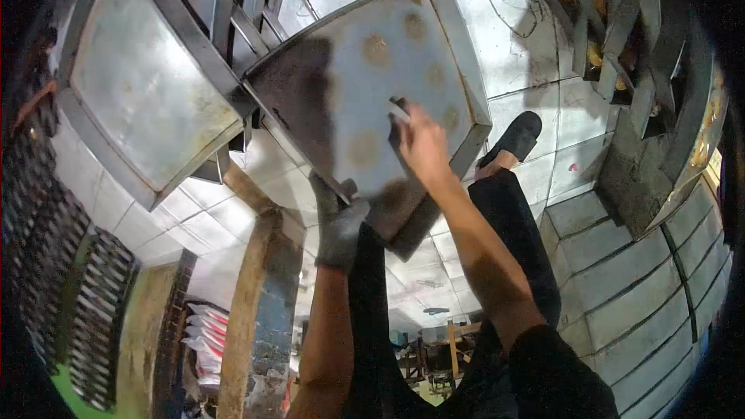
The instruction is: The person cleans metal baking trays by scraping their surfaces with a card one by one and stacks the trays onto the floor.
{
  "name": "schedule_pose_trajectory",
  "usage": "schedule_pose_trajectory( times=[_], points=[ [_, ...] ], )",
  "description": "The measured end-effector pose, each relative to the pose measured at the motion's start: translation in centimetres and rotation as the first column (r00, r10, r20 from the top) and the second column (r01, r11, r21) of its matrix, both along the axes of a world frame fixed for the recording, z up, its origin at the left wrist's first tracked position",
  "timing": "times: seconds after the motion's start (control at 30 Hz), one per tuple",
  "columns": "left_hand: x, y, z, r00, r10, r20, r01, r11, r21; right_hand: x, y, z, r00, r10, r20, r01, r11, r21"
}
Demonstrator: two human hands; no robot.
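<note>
A square metal panel with a raised rim (pixel 388 62) is tilted in front of me, its grey surface marked with brownish round spots and a dark patch on the left. My left hand (pixel 339 225), in a grey glove, is closed around the panel's near left edge. Over the middle of the panel, my bare right hand (pixel 423 143) is pinched on a small white-and-dark stick-like object (pixel 399 111). Its exact kind is too small to tell, and its tip is at or close to the metal surface.
At left stands another metal-framed panel (pixel 143 77), with metal frames (pixel 252 27) behind it. Stacked metal parts (pixel 621 39) are at upper right. A wooden post (pixel 252 302) rises at lower left near perforated dark racks (pixel 97 318). My sandalled foot (pixel 512 140) rests on white floor tiles (pixel 512 54).
</note>
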State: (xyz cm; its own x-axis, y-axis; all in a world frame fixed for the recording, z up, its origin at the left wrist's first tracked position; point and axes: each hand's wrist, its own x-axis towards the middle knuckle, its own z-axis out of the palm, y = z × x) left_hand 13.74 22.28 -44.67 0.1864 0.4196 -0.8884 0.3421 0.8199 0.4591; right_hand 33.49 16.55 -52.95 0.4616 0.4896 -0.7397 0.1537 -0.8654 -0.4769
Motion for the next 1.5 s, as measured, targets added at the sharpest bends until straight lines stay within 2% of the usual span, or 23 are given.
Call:
schedule_pose_trajectory(
  times=[0.03,0.07,0.13,0.17,0.2,0.33,0.37,0.43,0.47,0.53,0.63,0.7,0.77,0.83,0.97,1.0,1.07,1.1,1.13,1.2,1.27,1.4,1.5],
  points=[
    [-1.0,-0.1,-0.7,0.992,0.124,0.012,-0.122,0.985,-0.125,-0.8,0.0,2.4,0.973,0.21,-0.094,-0.213,0.977,-0.025],
    [-2.0,-0.3,-1.3,0.968,0.252,-0.004,-0.246,0.938,-0.243,-4.5,-2.7,1.4,0.903,0.297,0.311,-0.406,0.826,0.391],
    [0.9,0.7,1.3,0.998,0.025,0.053,-0.023,0.999,-0.036,-5.2,-2.0,4.3,0.953,0.25,0.169,-0.301,0.749,0.591],
    [-0.4,0.2,0.3,0.995,0.094,0.041,-0.092,0.994,-0.058,-4.7,-3.3,1.1,0.952,0.189,0.242,-0.3,0.746,0.595],
    [-0.8,0.5,0.1,0.995,0.085,0.043,-0.082,0.995,-0.061,-3.4,-3.7,-2.0,0.934,0.272,0.233,-0.326,0.916,0.236],
    [0.9,0.8,1.0,0.993,0.115,-0.002,-0.115,0.992,-0.052,8.4,-8.8,-17.3,0.907,-0.349,0.237,0.307,0.931,0.196],
    [0.3,0.6,0.9,0.998,0.061,0.0,-0.061,0.996,-0.063,9.4,-8.3,-16.0,0.904,-0.35,0.244,0.308,0.931,0.194],
    [-0.1,0.4,1.5,1.0,0.009,-0.017,-0.011,0.997,-0.074,10.2,-5.1,-10.0,0.992,-0.116,0.048,0.123,0.976,-0.182],
    [0.2,0.6,1.4,0.998,-0.058,-0.026,0.057,0.997,-0.046,7.8,-3.3,-6.7,0.999,-0.037,0.032,0.036,0.998,0.054],
    [1.7,1.0,1.4,0.991,-0.126,-0.032,0.126,0.992,-0.011,0.5,-1.3,-1.6,0.892,0.217,0.397,-0.401,0.784,0.474],
    [3.5,1.2,2.9,1.0,-0.007,0.009,0.008,0.999,-0.051,0.2,3.6,2.3,0.95,0.145,0.276,-0.297,0.695,0.655],
    [3.3,2.0,2.6,0.952,-0.279,-0.13,0.289,0.954,0.072,5.9,4.6,-5.2,0.927,-0.02,0.376,-0.135,0.914,0.382],
    [2.0,1.8,1.8,0.962,-0.255,-0.1,0.261,0.964,0.052,11.2,5.0,-9.6,0.899,-0.277,0.341,0.157,0.928,0.339],
    [1.7,0.8,1.6,0.971,-0.227,-0.079,0.229,0.973,0.009,15.6,2.4,-17.3,0.883,-0.153,0.444,0.046,0.969,0.242],
    [1.5,-2.6,0.6,0.985,-0.037,-0.166,0.063,0.986,0.151,13.5,0.7,-12.7,0.951,-0.024,0.307,-0.047,0.974,0.221],
    [0.9,-4.2,-0.5,0.99,0.034,-0.133,0.007,0.955,0.296,10.5,-0.3,-7.1,1.0,-0.003,0.01,0.002,0.995,0.097],
    [1.5,-5.4,-1.5,0.979,0.189,-0.081,-0.149,0.923,0.355,-0.1,-6.4,-1.3,0.926,0.119,0.359,-0.232,0.928,0.292],
    [1.8,-5.6,-1.7,0.962,0.269,-0.056,-0.234,0.909,0.343,-3.5,-9.8,0.6,0.963,0.08,0.258,-0.209,0.825,0.525],
    [2.1,-5.7,-1.6,0.938,0.346,-0.035,-0.319,0.895,0.311,-3.5,-10.5,4.4,0.949,0.297,0.104,-0.314,0.876,0.366],
    [3.0,-5.8,-1.1,0.894,0.447,-0.018,-0.429,0.869,0.245,-5.8,-17.0,-3.1,0.981,-0.077,0.176,-0.008,0.899,0.437],
    [4.3,-5.5,-0.2,0.863,0.504,-0.029,-0.492,0.853,0.171,1.3,-15.9,-6.2,0.986,-0.042,0.16,0.029,0.996,0.086],
    [5.2,-5.9,-0.1,0.891,0.452,-0.052,-0.425,0.867,0.259,9.5,-16.8,-16.7,0.888,-0.158,0.432,0.108,0.984,0.139],
    [3.8,-6.1,-0.8,0.923,0.384,0.012,-0.369,0.878,0.305,11.3,-16.3,-14.4,0.959,-0.256,-0.121,0.256,0.967,-0.013]
  ],
)
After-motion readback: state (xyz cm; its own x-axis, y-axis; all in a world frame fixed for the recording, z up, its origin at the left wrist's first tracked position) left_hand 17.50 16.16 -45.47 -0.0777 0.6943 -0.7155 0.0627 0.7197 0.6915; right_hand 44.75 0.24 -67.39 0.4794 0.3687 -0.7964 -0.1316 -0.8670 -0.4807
